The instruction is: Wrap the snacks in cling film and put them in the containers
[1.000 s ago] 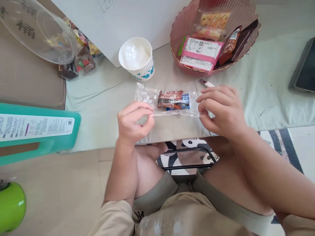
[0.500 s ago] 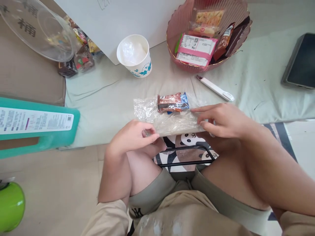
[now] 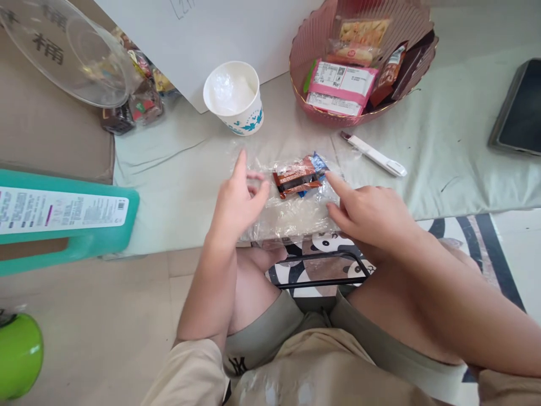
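Small wrapped snacks (image 3: 296,177), in brown-red and blue wrappers, lie on a clear plastic bag (image 3: 291,217) spread at the front of the cloth-covered table. To their left is my left hand (image 3: 239,203), its index finger stretched forward over the bag's edge and the thumb apart; nothing shows in its grasp. My right hand (image 3: 374,211) comes in from the right, index finger extended to the blue end of the wrappers and thumb held apart above the bag. Whether that fingertip presses on the wrapper or just hovers is hard to tell.
Behind the bag stand a paper cup (image 3: 234,101) and a pink ribbed bowl (image 3: 298,93) of packaged snacks. A white cutter (image 3: 378,155) lies before the bowl. Far right is a dark phone-like device (image 3: 519,107); at left, a teal jug (image 3: 131,220) and a clear tub (image 3: 114,84).
My left hand has moved forward and uncurled its index finger. My right hand has shifted slightly, its index finger now at the wrappers. The snacks have turned a little on the bag.
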Available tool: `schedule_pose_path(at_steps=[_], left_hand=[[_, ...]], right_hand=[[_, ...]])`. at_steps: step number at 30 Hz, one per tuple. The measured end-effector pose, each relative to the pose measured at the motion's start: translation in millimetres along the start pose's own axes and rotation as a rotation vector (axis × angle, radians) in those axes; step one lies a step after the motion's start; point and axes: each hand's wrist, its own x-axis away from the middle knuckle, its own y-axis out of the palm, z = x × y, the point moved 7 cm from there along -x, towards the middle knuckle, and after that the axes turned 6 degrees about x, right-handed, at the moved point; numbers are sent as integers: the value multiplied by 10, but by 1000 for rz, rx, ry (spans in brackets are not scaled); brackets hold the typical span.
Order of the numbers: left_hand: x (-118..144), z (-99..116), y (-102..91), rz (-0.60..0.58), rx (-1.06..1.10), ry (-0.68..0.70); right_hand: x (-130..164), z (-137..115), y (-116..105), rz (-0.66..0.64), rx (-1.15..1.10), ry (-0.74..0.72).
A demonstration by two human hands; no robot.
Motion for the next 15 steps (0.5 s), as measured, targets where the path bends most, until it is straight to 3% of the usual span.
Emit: schedule_pose_path(at_steps=[4,7,10,15], left_hand=[[-97,40,75,121,80,109],[-109,87,139,147,-29,137],[-114,67,212,88,-229,64],[-99,-106,246,-50,-458,-128]], right_hand=[[-43,109,-45,227,-185,41],[-145,141,-70,385,-399,-37],[-324,150,-32,420,-556,-98],[-549,173,29,437,-582,-50]])
